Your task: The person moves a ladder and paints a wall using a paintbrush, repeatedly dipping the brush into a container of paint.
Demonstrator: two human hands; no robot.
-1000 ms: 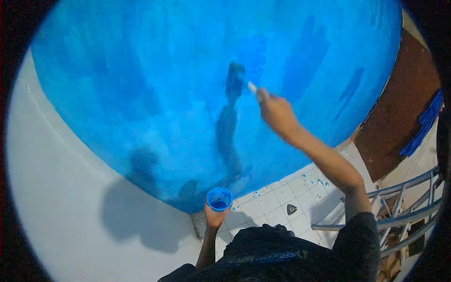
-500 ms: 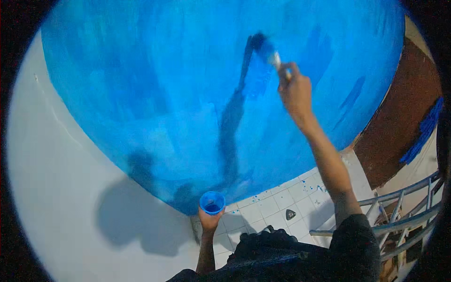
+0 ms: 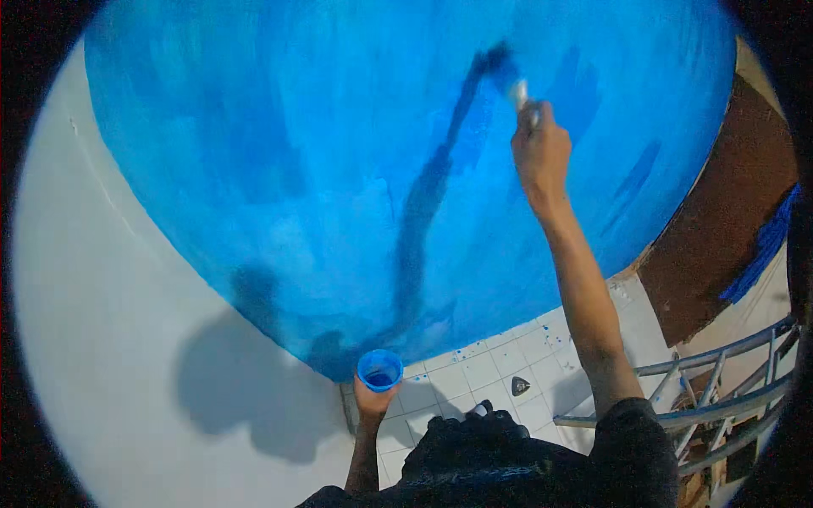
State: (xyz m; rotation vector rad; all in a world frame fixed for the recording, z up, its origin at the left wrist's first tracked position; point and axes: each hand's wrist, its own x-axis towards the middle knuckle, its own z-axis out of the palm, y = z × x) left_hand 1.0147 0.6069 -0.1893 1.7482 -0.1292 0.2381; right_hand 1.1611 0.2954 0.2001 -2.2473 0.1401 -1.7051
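Right hand (image 3: 543, 157) clamps brush (image 3: 520, 91), upper right, seemingly coating blue wall (image 3: 339, 161); left hand (image 3: 374, 401) grips cup (image 3: 380, 361). Next: even pressure, likely.

Moderate indoor light; blue wall (image 3: 339, 229) brightest around mid-frame, right side of frame dimmer. Source out of view, toward lower right: arm shadow (image 3: 412, 245) falls left of the right arm (image 3: 584, 296), big soft-edged shadow (image 3: 246, 389) lower left on white wall (image 3: 110, 339). Brush (image 3: 518, 91) motion-blurred, upper right of center; right hand (image 3: 544, 157) slightly soft. Dark shirt (image 3: 508, 466) at bottom loses detail. Fisheye bends metal rails (image 3: 720, 410) lower right; black corners, grainy.
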